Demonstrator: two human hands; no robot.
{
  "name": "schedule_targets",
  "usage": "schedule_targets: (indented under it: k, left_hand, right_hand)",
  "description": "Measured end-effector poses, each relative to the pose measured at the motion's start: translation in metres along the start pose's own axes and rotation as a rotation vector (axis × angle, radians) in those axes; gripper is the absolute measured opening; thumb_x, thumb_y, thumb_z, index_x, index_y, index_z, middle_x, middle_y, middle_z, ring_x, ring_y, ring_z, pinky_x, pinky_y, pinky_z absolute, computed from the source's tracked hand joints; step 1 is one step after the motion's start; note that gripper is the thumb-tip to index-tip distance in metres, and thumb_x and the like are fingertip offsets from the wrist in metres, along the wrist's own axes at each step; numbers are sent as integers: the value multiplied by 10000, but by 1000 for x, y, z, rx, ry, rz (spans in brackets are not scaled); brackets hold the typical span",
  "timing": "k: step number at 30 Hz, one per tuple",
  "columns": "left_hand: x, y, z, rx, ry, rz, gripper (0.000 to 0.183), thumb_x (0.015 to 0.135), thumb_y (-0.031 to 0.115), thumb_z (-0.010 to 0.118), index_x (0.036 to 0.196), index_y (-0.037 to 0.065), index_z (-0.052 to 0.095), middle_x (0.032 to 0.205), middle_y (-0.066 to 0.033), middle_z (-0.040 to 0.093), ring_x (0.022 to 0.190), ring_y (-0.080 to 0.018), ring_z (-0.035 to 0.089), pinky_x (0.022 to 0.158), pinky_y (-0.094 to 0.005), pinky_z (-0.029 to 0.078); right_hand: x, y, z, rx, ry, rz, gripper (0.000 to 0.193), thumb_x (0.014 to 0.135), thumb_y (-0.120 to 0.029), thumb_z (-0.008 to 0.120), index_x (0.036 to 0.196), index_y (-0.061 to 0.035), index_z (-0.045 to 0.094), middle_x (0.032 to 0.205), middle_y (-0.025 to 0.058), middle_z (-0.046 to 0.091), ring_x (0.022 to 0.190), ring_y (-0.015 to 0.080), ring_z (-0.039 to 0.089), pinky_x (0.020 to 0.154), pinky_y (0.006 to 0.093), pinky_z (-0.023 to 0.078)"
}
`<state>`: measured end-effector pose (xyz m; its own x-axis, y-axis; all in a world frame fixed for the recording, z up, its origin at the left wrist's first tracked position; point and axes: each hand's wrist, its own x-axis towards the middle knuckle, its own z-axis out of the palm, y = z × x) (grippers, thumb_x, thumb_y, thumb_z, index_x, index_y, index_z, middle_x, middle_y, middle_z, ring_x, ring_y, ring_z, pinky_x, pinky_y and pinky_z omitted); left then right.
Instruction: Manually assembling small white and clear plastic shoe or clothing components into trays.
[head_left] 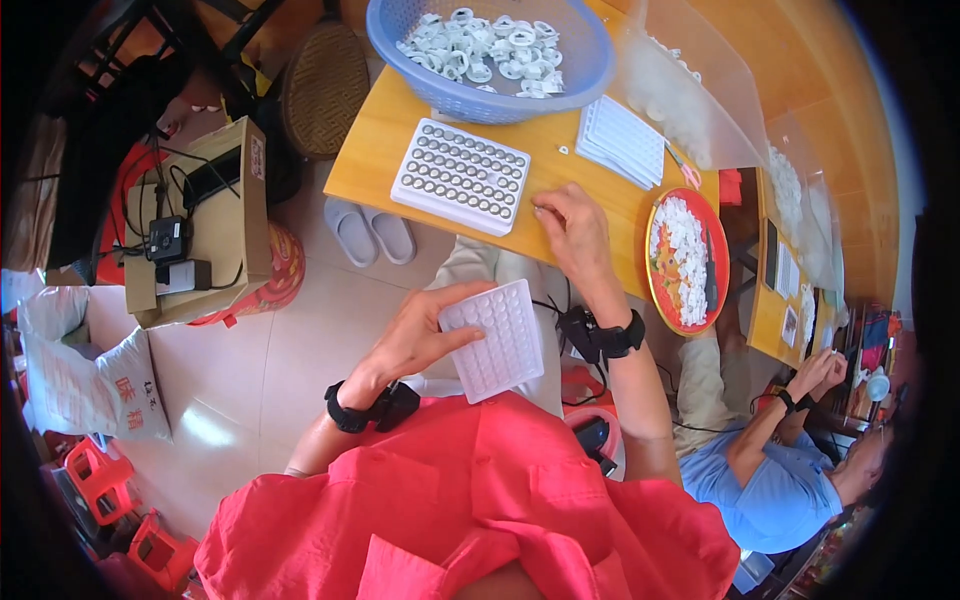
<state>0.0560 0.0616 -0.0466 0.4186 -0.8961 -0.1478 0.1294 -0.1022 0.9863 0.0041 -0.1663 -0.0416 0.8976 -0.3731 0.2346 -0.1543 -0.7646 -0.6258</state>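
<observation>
My left hand (428, 328) grips a white plastic tray (496, 345) with rows of round pockets, tilted above my lap, the thumb lying across its face. My right hand (575, 232) is over the table's near edge, thumb and fingers pinched together; whatever they may hold is too small to make out. Just left of it on the table lies a white tray filled with rows of small round silver pieces (460, 172), like button cells. A tiny white piece (563, 150) rests on the wood beyond my right hand.
A blue basket (440, 98) of white ring-shaped parts stands at the table's far side. Stacked white trays (620, 140), pink-handled scissors (688, 172) and a red dish (655, 290) of small white pieces lie rightward. A co-worker in blue (765, 480) sits at right; a cardboard box (240, 230) stands left.
</observation>
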Motion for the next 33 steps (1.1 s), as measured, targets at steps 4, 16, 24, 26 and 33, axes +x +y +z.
schedule_targets:
  k: [4, 16, 24, 26, 33]
  left_hand:
    - [-2, 2, -1, 82, 5, 34, 451, 749, 53, 630, 1190, 46, 537, 1002, -106, 644, 899, -155, 616, 817, -293, 472]
    - [-7, -6, -6, -23, 7, 27, 460, 753, 23, 630, 1200, 29, 526, 1005, -101, 645, 918, -138, 607, 823, -285, 471]
    - [-11, -3, -17, -132, 57, 28, 457, 751, -13, 626, 1196, 4, 525, 1005, -80, 639, 915, -105, 579, 824, -268, 467]
    - [-13, -6, -19, -142, 68, 27, 455, 752, -13, 625, 1195, 4, 526, 1004, -80, 638, 913, -105, 579, 823, -267, 466]
    - [-14, -3, -24, -99, 79, 23, 448, 754, -4, 624, 1192, 9, 531, 1003, -79, 638, 915, -101, 575, 829, -266, 460]
  right_hand:
    - [1, -3, 0, -23, -6, -7, 85, 736, 11, 587, 819, 10, 568, 804, 147, 515, 753, 342, 533, 659, 408, 423]
    - [2, -37, 2, 185, 179, 65, 127, 698, 31, 639, 808, 3, 583, 720, 99, 578, 611, 196, 581, 582, 281, 463]
    - [32, -58, 21, 187, 187, -84, 130, 695, 35, 636, 800, 5, 563, 714, 97, 572, 618, 202, 581, 582, 293, 466]
    - [37, -56, 22, 156, 141, -86, 122, 696, 32, 626, 786, 3, 550, 718, 104, 573, 631, 232, 578, 580, 307, 458]
    - [42, -56, 17, -186, 103, -328, 89, 705, 18, 595, 777, -24, 565, 697, 92, 565, 667, 269, 556, 581, 360, 442]
